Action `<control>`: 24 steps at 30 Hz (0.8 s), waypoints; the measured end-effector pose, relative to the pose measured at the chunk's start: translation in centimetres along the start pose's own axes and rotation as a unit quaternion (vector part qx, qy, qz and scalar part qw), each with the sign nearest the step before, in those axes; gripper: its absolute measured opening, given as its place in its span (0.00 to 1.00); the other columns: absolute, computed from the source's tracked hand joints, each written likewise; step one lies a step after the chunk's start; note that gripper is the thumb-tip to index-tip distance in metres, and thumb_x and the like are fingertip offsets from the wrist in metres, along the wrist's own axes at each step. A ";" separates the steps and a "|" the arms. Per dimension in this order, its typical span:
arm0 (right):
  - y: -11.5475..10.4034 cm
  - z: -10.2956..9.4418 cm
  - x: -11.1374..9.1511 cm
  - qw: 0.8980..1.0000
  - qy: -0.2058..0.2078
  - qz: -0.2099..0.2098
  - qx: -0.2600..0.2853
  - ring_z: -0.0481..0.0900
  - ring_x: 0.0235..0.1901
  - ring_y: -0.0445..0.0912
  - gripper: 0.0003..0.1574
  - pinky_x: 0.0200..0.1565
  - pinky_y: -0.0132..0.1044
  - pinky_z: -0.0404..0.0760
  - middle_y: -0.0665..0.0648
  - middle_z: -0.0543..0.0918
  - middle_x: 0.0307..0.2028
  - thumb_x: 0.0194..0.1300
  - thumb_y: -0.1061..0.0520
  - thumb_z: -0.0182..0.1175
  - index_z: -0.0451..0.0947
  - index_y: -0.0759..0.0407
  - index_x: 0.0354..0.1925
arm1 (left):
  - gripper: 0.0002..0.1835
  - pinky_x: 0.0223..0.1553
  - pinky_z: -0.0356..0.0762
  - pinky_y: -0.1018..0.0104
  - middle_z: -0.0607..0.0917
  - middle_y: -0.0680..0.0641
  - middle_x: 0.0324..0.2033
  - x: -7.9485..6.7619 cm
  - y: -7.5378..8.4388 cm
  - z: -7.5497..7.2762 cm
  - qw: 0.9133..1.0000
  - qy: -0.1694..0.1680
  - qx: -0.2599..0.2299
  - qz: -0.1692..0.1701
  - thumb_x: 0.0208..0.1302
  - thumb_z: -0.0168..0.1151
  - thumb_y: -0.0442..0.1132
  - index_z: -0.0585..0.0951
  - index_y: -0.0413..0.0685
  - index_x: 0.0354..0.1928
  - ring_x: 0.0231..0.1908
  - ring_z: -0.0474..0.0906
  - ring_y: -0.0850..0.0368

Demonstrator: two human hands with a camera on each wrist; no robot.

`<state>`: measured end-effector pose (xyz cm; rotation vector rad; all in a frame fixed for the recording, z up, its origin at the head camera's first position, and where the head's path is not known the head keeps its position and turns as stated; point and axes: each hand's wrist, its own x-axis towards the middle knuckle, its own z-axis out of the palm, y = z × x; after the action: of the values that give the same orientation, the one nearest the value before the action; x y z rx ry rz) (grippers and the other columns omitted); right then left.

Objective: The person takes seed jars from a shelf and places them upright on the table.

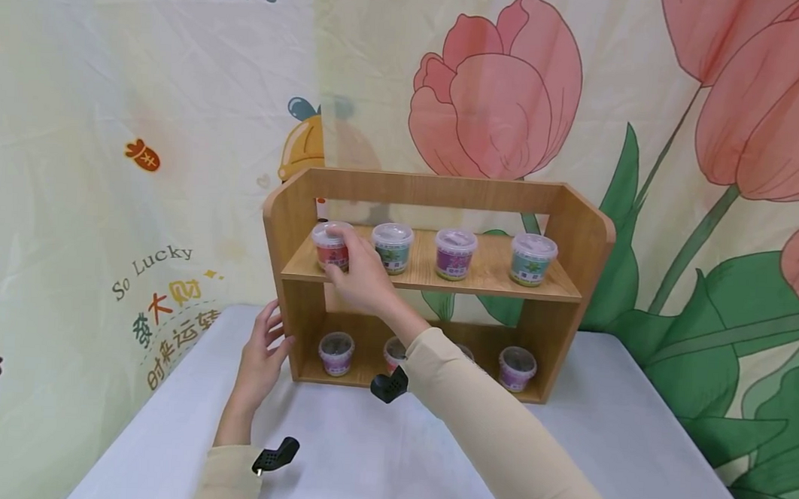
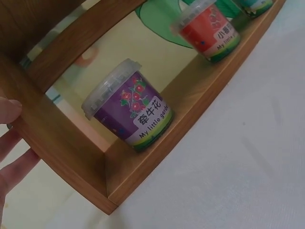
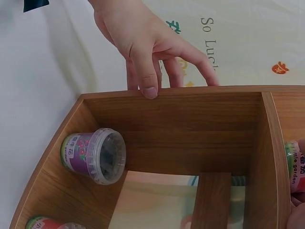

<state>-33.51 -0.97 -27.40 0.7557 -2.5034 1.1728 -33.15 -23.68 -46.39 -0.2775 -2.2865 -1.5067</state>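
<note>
A two-tier wooden shelf (image 1: 436, 191) stands on the table. On its upper tier, at the left end, my right hand (image 1: 364, 278) holds a small red plastic cup (image 1: 332, 256) with a clear lid between thumb and fingers. Part of this cup (image 3: 295, 167) shows at the right edge of the right wrist view. My left hand (image 1: 260, 355) grips the shelf's left side panel (image 3: 171, 129), thumb at the front edge and fingers along the outer face. Nearest to it on the lower tier is a purple lidded cup (image 2: 136, 109).
Further along the upper tier sit a teal cup (image 1: 392, 249), a purple cup (image 1: 455, 255) and another teal cup (image 1: 533, 261). Below are a red cup (image 2: 212, 33), a purple cup (image 1: 517, 370) and one mostly behind my right sleeve (image 1: 479, 404). A printed cloth (image 1: 210, 119) hangs behind.
</note>
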 end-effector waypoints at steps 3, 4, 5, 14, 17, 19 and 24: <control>0.1 0.0 0.0 1.000 0.002 -0.004 0.002 0.74 0.68 0.52 0.36 0.71 0.49 0.77 0.60 0.75 0.68 0.77 0.58 0.63 0.64 0.48 0.77 | 0.46 0.66 0.76 0.32 0.69 0.36 0.75 -0.1 -0.1 0.0 1.000 0.009 0.009 0.007 0.78 0.61 0.31 0.52 0.85 0.82 0.72 0.71 0.32; 0.1 0.0 0.0 1.000 0.002 -0.005 0.002 0.74 0.68 0.52 0.35 0.71 0.49 0.77 0.59 0.75 0.68 0.77 0.58 0.63 0.65 0.48 0.76 | 0.46 0.66 0.76 0.32 0.70 0.36 0.75 -0.1 -0.1 0.1 1.000 0.011 0.011 0.010 0.78 0.61 0.31 0.52 0.85 0.82 0.71 0.72 0.32; 0.2 0.0 0.0 1.000 0.002 -0.006 0.002 0.74 0.67 0.52 0.35 0.71 0.49 0.77 0.60 0.76 0.68 0.77 0.58 0.63 0.65 0.47 0.76 | 0.46 0.65 0.77 0.32 0.70 0.36 0.75 -0.1 -0.1 0.1 1.000 0.013 0.014 0.012 0.78 0.61 0.32 0.52 0.85 0.82 0.71 0.72 0.32; 0.5 0.0 0.0 1.000 0.002 -0.015 -0.005 0.75 0.66 0.52 0.35 0.70 0.48 0.78 0.59 0.75 0.68 0.77 0.59 0.64 0.65 0.47 0.75 | 0.47 0.65 0.77 0.32 0.70 0.37 0.75 0.1 0.0 0.1 1.000 0.008 0.027 0.010 0.78 0.61 0.32 0.51 0.88 0.81 0.71 0.73 0.32; 0.4 -0.1 -0.1 1.000 0.004 -0.020 -0.007 0.75 0.66 0.52 0.35 0.70 0.49 0.78 0.59 0.75 0.68 0.77 0.59 0.64 0.65 0.48 0.75 | 0.47 0.64 0.78 0.32 0.70 0.37 0.75 0.2 0.0 0.1 0.999 0.006 0.030 0.011 0.78 0.61 0.32 0.51 0.87 0.81 0.71 0.73 0.32; 0.3 -0.1 -0.1 1.000 0.005 -0.024 -0.008 0.75 0.66 0.52 0.35 0.70 0.48 0.78 0.60 0.75 0.68 0.76 0.60 0.65 0.65 0.48 0.75 | 0.47 0.64 0.78 0.32 0.70 0.37 0.75 0.2 0.0 0.1 0.999 0.008 0.031 0.012 0.78 0.61 0.32 0.51 0.87 0.81 0.70 0.73 0.32; 0.3 0.0 -0.1 1.000 0.004 -0.028 -0.007 0.76 0.65 0.52 0.35 0.70 0.48 0.79 0.60 0.76 0.67 0.76 0.60 0.65 0.65 0.49 0.74 | 0.47 0.65 0.77 0.32 0.71 0.36 0.75 0.2 -0.1 -0.1 0.999 0.009 0.030 0.006 0.78 0.62 0.32 0.51 0.87 0.81 0.70 0.73 0.32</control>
<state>-33.59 -0.79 -27.60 0.8095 -2.4649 1.1366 -33.36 -23.79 -46.38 -0.2587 -2.3085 -1.4262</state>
